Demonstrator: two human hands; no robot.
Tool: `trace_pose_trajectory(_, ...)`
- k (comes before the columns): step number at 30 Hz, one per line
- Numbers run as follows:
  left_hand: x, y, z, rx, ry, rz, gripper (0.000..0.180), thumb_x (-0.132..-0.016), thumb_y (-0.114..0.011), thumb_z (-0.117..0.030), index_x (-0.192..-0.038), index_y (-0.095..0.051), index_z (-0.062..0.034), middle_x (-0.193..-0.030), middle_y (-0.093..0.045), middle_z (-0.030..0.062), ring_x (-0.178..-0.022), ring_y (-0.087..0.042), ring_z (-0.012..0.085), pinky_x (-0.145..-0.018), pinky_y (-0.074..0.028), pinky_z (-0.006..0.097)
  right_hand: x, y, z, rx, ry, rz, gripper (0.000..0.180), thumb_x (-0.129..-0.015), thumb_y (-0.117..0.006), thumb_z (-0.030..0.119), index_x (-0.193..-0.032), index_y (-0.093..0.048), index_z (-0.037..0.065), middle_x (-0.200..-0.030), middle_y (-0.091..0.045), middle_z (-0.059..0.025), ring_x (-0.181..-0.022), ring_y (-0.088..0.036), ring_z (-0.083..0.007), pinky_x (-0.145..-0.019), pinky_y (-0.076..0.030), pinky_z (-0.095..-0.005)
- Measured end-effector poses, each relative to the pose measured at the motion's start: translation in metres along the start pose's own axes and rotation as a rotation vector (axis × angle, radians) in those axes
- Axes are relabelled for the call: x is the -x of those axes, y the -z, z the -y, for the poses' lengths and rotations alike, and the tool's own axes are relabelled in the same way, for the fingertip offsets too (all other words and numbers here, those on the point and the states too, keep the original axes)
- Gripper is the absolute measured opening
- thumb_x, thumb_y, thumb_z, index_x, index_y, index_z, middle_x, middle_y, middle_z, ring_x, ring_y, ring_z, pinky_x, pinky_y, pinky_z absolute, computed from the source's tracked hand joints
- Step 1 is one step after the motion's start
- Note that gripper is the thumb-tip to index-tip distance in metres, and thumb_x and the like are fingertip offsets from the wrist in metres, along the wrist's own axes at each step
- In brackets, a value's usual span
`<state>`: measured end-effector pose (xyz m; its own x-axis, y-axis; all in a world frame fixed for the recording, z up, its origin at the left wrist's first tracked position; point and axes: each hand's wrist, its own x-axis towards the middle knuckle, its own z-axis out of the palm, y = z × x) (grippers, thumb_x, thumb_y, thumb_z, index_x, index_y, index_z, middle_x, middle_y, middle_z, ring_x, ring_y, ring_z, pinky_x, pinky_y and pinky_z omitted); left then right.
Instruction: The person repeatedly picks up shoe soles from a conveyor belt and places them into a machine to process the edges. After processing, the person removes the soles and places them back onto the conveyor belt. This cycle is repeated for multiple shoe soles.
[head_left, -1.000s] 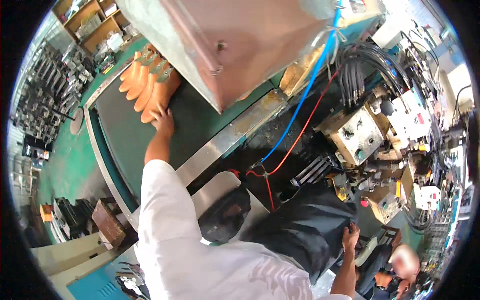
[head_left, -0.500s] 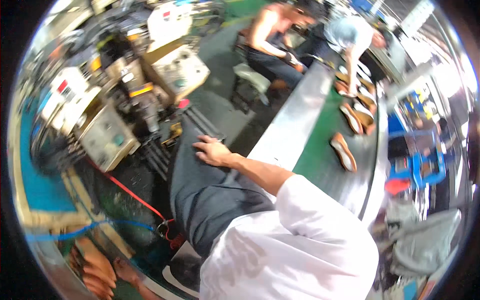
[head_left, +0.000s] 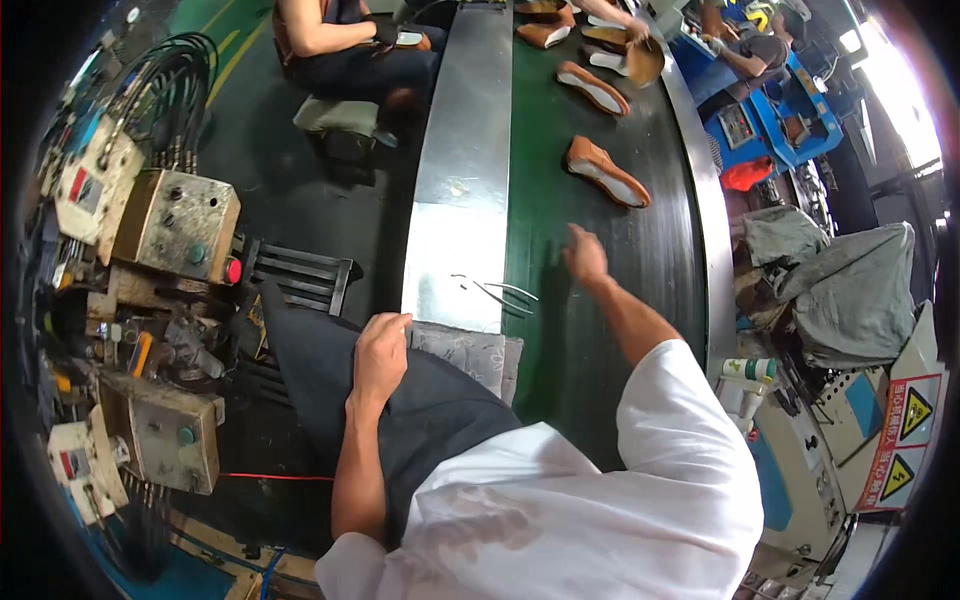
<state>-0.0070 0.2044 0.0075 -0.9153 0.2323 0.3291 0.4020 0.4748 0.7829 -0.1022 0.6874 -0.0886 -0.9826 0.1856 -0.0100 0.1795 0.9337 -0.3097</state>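
Observation:
My right hand reaches over the dark green conveyor belt. Its forefinger is stretched out, and no object shows in it. Ahead of it lies the nearest brown shoe with a pale inside, apart from my fingers. A second brown shoe is farther up the belt. My left hand is closed beside the near corner of the metal ledge, above my dark trousers. Its fingers curl out of sight, so whatever they hold, if anything, is hidden. Thin pale strips lie across the ledge's right edge.
At the far end, a seated person holds a shoe, and another person's hand touches shoes on the belt. Machine control boxes stand left, near a slatted black stool. A grey cloth cover and warning signs are at right.
My view has swung round towards the belt. My right hand has left my thigh and now extends over the belt. My left hand now shows beside the ledge.

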Motion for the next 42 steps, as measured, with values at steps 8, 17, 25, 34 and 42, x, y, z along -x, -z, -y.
trace_pose_trajectory(8,0.047,0.052,0.04,-0.075,0.346,-0.094,0.022,-0.103,-0.057,0.007,-0.117,-0.074,0.0044,-0.104,-0.077,0.0174,-0.095,-0.076,0.0318,-0.084,-0.06,0.039,-0.127,0.073,-0.162,0.323,-0.277,0.033,0.094,-0.087,-0.084,0.029,-0.169,-0.037,0.03,-0.144,-0.058,-0.0362,-0.132,-0.059,-0.0542,-0.115,-0.05,-0.0565)
trace_pose_trajectory(17,0.044,0.08,0.021,-0.233,0.435,-0.11,0.026,-0.101,-0.053,0.01,-0.118,-0.073,0.0073,-0.105,-0.075,0.0191,-0.096,-0.076,0.031,-0.087,-0.059,0.038,-0.2,0.067,-0.111,0.453,-0.256,0.396,0.115,-0.085,-0.084,0.049,-0.175,-0.014,0.038,-0.156,-0.055,-0.03,-0.14,-0.057,-0.0487,-0.112,-0.05,-0.056)
trace_pose_trajectory(25,-0.011,0.029,0.028,0.026,0.341,-0.098,0.023,-0.107,-0.054,0.005,-0.121,-0.073,0.0062,-0.106,-0.076,0.016,-0.096,-0.076,0.025,-0.087,-0.06,0.035,-0.073,0.011,-0.097,-0.578,-0.707,0.151,0.112,-0.091,-0.083,0.023,-0.176,-0.01,0.03,-0.157,-0.051,-0.0304,-0.139,-0.056,-0.0458,-0.107,-0.055,-0.0592)
trace_pose_trajectory(34,-0.056,0.017,0.001,0.324,0.286,-0.108,0.031,-0.108,-0.062,-0.005,-0.138,-0.066,0.0019,-0.119,-0.075,0.0161,-0.104,-0.075,0.025,-0.088,-0.06,0.036,0.048,0.044,0.072,-1.107,-0.341,0.29,0.08,-0.095,-0.08,0.018,-0.164,-0.04,0.006,-0.135,-0.067,-0.0142,-0.119,-0.068,-0.0253,-0.1,-0.058,-0.0419)
trace_pose_trajectory(42,-0.07,0.101,0.005,0.229,0.183,-0.371,0.043,-0.109,-0.064,-0.016,-0.149,-0.061,0.0001,-0.137,-0.069,0.0198,-0.129,-0.068,0.0355,-0.105,-0.058,0.042,0.113,0.083,0.33,-0.997,0.195,0.796,0.099,-0.092,-0.083,0.025,-0.171,-0.027,0.001,-0.151,-0.059,-0.0211,-0.142,-0.057,-0.0311,-0.12,-0.045,-0.0415)
